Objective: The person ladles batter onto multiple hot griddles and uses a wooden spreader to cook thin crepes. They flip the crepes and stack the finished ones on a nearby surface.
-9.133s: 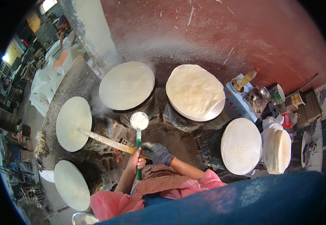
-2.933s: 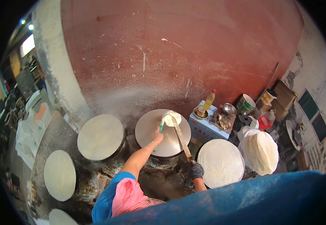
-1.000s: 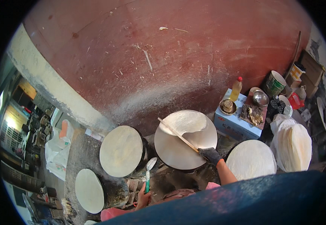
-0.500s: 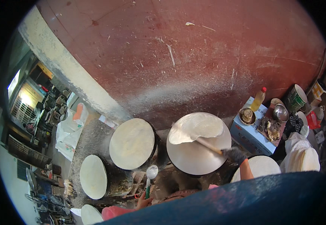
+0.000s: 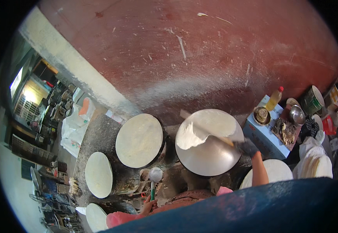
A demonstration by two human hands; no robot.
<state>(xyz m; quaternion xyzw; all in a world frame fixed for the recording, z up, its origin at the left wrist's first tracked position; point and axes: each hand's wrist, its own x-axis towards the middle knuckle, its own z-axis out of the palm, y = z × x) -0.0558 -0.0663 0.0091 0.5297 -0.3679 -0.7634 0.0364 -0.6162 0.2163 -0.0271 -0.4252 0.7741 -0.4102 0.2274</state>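
Left hand (image 5: pixel 148 206) low centre, fingers wrapped round the green handle of a ladle (image 5: pixel 155 174); ladle bowl up, between the middle griddles, near their front edges. Right hand (image 5: pixel 248 147), dark glove, over the right edge of the big round griddle (image 5: pixel 211 165), fingers closed on a wooden spreader (image 5: pixel 226 140); both motion-blurred. Spreader lies across the griddle, its far end smeared by blur near the back-left rim. White batter (image 5: pixel 221 122) covers the back and left of the plate, ragged inner edge, front is bare shiny metal. Pale round sheet (image 5: pixel 139 140) on the neighbouring griddle to the left, another pale disc (image 5: pixel 99 174) beyond it. Right side: blue box (image 5: pixel 263 134) carrying a yellow-liquid bottle (image 5: pixel 274 100) and a small bowl (image 5: pixel 262 115); stacked sheets (image 5: pixel 319 167) partly in plastic. Red wall (image 5: pixel 231 50) behind.
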